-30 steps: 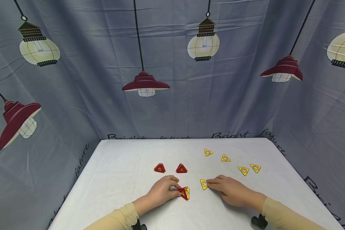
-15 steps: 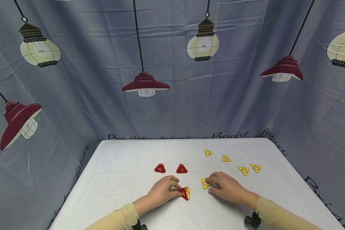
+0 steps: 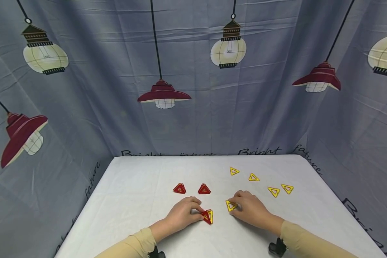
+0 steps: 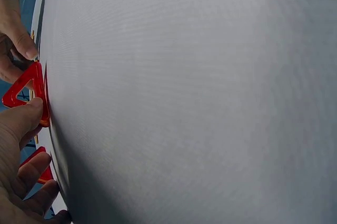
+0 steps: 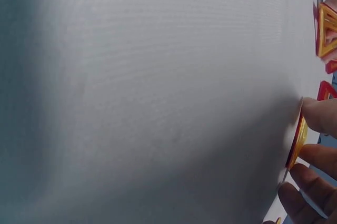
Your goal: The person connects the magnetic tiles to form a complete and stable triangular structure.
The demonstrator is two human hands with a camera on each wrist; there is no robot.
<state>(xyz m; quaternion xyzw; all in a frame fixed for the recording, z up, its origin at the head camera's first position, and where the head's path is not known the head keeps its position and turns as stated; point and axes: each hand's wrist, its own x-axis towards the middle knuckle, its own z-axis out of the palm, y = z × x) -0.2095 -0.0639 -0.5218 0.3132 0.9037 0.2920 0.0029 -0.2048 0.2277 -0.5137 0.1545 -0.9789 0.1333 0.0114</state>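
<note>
Pinching a red-and-yellow piece (image 3: 206, 217), the left hand (image 3: 183, 212) has it near six o'clock on the counter (image 3: 142, 179) — at its two o'clock, the right hand (image 3: 253, 208) grips a yellow triangle (image 3: 228, 206), probably a pick-up, calling for a lift. Four loose triangles (image 3: 273, 188) lie beyond.

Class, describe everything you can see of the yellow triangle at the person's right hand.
The yellow triangle is a thin, shiny frame with an open middle, apparently plastic. In the right wrist view, a red edge shows along its table side. The right hand pinches it between thumb and fingers, low over the white table; whether it touches the tabletop is unclear.
</note>
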